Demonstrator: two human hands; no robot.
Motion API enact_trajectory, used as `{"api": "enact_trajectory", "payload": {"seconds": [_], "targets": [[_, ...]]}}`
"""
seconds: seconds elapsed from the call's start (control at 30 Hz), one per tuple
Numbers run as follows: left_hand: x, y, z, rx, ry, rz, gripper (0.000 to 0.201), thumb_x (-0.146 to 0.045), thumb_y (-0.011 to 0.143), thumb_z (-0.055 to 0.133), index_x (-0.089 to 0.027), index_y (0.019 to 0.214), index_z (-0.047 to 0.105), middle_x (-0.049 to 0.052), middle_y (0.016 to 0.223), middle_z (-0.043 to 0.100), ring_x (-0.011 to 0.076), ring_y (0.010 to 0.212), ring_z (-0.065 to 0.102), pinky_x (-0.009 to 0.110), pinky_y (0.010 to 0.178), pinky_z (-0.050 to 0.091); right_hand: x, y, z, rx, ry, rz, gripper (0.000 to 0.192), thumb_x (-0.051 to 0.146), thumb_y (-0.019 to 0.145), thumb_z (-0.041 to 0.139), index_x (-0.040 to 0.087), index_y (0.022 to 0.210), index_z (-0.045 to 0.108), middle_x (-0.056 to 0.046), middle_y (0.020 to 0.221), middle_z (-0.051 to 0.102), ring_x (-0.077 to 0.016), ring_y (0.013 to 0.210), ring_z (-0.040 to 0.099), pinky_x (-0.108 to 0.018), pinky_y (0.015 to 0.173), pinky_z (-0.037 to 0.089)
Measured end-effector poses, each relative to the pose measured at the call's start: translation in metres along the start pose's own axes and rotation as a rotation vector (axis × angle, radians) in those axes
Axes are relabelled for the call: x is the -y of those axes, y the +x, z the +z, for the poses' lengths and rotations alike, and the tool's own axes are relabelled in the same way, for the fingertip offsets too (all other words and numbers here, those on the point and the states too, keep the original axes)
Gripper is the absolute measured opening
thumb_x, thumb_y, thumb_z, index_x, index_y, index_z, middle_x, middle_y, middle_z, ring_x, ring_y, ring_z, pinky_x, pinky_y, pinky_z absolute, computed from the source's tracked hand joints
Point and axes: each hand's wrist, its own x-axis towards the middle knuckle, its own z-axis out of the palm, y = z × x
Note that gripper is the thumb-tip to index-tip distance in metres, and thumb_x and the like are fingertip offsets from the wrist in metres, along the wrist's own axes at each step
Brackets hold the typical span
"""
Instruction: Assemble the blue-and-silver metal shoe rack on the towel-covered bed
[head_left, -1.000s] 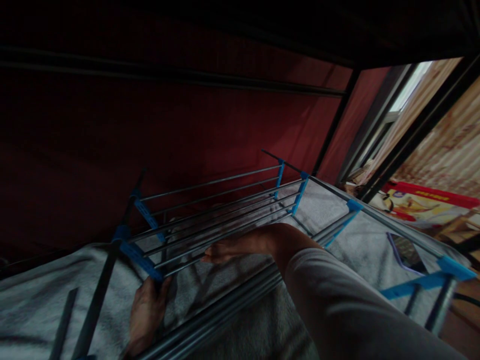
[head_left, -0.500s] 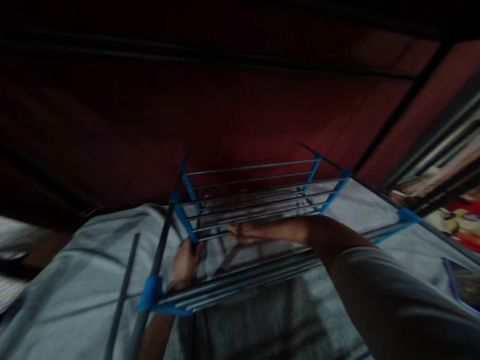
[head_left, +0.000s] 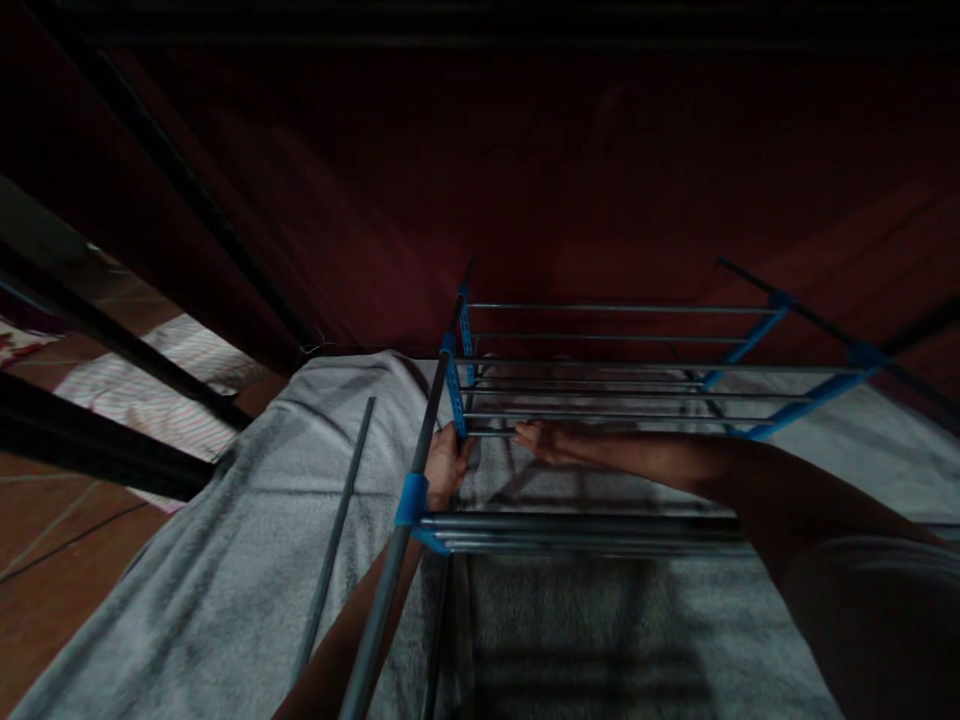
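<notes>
A rack of grey metal tubes with blue plastic connectors (head_left: 456,395) lies on its side in front of me. My left hand (head_left: 448,465) is closed around the lower end of the left blue connector of the middle shelf. My right hand (head_left: 544,440) reaches over the nearer shelf, its fingers wrapped round a short-looking metal tube (head_left: 491,433) close to that connector. The tube's left end meets the connector; whether it is fully seated I cannot tell. Nearest me, another shelf's tubes (head_left: 585,522) run from a blue corner joint (head_left: 412,499).
A loose grey tube (head_left: 341,530) lies on the grey blanket (head_left: 247,560) left of the rack. Behind stands a dark red panel (head_left: 585,190) with black frame bars. A striped cloth (head_left: 161,385) lies on the tiled floor (head_left: 52,530) at the left.
My view has swung left, so the rack and both hands sit further right in the picture. Both hands keep their places on the connector and the tube.
</notes>
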Motion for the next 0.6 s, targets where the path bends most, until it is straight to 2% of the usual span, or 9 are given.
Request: {"api": "enact_trajectory", "payload": {"seconds": [0.17, 0.37, 0.47, 0.6], "targets": [[-0.004, -0.001, -0.001, 0.002, -0.018, 0.004, 0.015, -0.031, 0.096, 0.050, -0.017, 0.101, 0.053, 0.015, 0.103, 0.065, 0.0279, 0.103, 0.058, 0.042, 0.087, 0.046, -0.006, 0.009, 0.008, 0.090, -0.045, -0.042, 0.022, 0.033, 0.099, 0.053, 0.014, 0.104, 0.062, -0.001, 0.093, 0.063, -0.0121, 0.082, 0.061, -0.032, 0.080, 0.052], [-0.011, -0.003, -0.005, 0.012, -0.033, -0.004, 0.019, -0.031, 0.098, 0.045, -0.014, 0.102, 0.052, 0.017, 0.102, 0.064, 0.0287, 0.105, 0.058, 0.043, 0.086, 0.045, -0.009, 0.007, 0.004, 0.149, -0.057, -0.051, 0.029, 0.031, 0.104, 0.038, 0.011, 0.104, 0.059, -0.002, 0.092, 0.062, -0.0075, 0.082, 0.054, -0.020, 0.071, 0.035], [-0.013, -0.003, -0.007, 0.002, -0.045, -0.014, 0.012, -0.028, 0.095, 0.051, -0.018, 0.101, 0.053, 0.014, 0.102, 0.065, 0.0281, 0.105, 0.060, 0.042, 0.087, 0.047, -0.007, 0.006, -0.005, 0.187, -0.058, -0.089, 0.023, 0.032, 0.102, 0.042, 0.015, 0.100, 0.057, -0.002, 0.092, 0.062, -0.0093, 0.078, 0.052, -0.022, 0.071, 0.035], [-0.015, -0.003, -0.008, -0.014, -0.067, -0.032, 0.012, -0.025, 0.093, 0.055, -0.018, 0.103, 0.056, 0.013, 0.104, 0.066, 0.0287, 0.106, 0.060, 0.044, 0.090, 0.050, -0.002, 0.004, -0.018, 0.218, -0.078, -0.121, 0.024, 0.037, 0.098, 0.051, 0.015, 0.107, 0.057, -0.004, 0.101, 0.061, -0.0138, 0.084, 0.056, -0.028, 0.078, 0.045]]}}
